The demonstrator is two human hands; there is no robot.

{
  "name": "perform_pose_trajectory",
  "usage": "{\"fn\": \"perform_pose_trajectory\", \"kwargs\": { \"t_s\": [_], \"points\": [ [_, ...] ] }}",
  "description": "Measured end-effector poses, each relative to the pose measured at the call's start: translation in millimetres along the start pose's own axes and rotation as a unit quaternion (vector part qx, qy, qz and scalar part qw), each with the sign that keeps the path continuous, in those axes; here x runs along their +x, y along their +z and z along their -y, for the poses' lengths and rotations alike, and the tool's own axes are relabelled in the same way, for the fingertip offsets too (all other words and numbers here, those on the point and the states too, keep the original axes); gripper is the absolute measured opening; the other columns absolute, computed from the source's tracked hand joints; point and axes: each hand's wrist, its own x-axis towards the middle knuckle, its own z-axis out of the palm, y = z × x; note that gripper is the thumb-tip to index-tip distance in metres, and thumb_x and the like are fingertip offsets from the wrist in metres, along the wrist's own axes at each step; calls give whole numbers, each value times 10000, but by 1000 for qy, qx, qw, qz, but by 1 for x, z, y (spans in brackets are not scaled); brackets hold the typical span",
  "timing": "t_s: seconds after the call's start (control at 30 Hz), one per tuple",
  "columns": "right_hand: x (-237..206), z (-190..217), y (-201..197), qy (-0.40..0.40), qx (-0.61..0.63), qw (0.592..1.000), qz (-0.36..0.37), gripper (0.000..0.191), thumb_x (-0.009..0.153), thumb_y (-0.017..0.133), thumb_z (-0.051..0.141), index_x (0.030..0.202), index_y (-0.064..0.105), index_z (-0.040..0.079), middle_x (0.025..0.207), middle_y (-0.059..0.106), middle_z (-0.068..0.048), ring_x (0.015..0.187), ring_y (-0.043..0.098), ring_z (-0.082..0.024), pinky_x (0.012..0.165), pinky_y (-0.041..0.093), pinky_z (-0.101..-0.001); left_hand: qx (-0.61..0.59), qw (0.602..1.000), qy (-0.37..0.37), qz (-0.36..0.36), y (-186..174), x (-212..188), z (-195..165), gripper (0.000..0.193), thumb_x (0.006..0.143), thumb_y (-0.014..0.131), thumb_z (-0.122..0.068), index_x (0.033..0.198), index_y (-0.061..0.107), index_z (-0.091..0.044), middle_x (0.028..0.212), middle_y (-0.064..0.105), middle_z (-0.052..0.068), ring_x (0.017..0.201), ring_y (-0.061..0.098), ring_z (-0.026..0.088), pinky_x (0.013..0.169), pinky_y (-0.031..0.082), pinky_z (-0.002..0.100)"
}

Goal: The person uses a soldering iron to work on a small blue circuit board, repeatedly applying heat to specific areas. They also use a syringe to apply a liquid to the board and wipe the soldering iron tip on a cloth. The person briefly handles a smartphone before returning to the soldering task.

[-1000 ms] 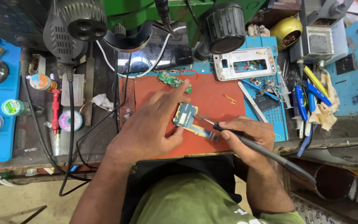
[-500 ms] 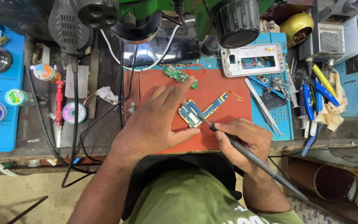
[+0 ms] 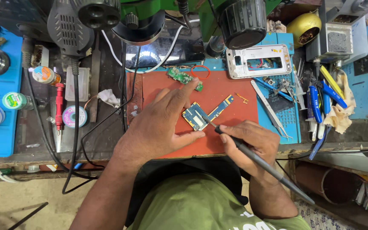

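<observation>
Circuit board: a small blue circuit board [image 3: 196, 116] with a narrow blue arm running up and to the right lies flat on the red mat [image 3: 231, 89], between the two hands.
Left hand: the left hand [image 3: 160, 127] lies flat on the mat, fingers spread; thumb and forefinger bracket the board's left edge, touching it and pinning it rather than gripping it.
Right hand: the right hand [image 3: 252, 142] is closed in a pen grip around a soldering iron [image 3: 260, 164], just right of and below the board.
Soldering iron: its dark handle slants down to the right past the wrist; its thin tip rests on the board's lower right corner.
Above the left hand: a small green circuit board [image 3: 180, 76] and an orange rubber ring [image 3: 200, 71] lie at the far edge of the mat.
Above the right hand: a white phone frame [image 3: 258, 61] sits on a blue mat [image 3: 292, 115].
Right of the right hand: tweezers [image 3: 271, 110] lie just beyond the red mat, with blue-handled tools [image 3: 320, 96] farther out.
Far left of the left hand: a red-handled tool [image 3: 59, 111] and solder reels [image 3: 71, 116] rest on the bench [image 3: 103, 136].
</observation>
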Motion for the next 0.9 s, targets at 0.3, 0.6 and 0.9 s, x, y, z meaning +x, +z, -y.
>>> {"fn": "perform_pose_trajectory", "kwargs": {
  "t_s": [0.3, 0.6, 0.9],
  "points": [
    [1, 0, 0, -4, 10, 1000, -1, 219, 798, 783, 0, 1014, 764, -29, 759, 717, -103, 614, 647, -166, 579, 476, -278, 10, 1000, 4, 0, 0, 0, 0, 1065, 743, 909, -342, 1579, 307, -74, 1047, 639, 80, 1005, 589, 281, 869, 518, 428],
    [1, 1, 1, 4, 14, 1000, -4, 228, 789, 787, 2, 1013, 764, -33, 766, 720, -107, 630, 655, -172, 582, 482, -281, -8, 1000, -15, 10, -1, 2, -2, 1057, 721, 911, -321, 1572, 326, -94, 1045, 646, 70, 1013, 601, 269, 849, 529, 413],
    [1, 0, 0, 14, 9, 1000, 1, 234, 784, 789, 5, 1016, 771, -24, 766, 729, -102, 626, 657, -157, 565, 477, -275, -1, 1000, -17, 14, -2, 2, -2, 1061, 710, 915, -337, 1560, 330, -89, 1041, 641, 76, 1009, 597, 281, 852, 518, 431]
  ]
}}
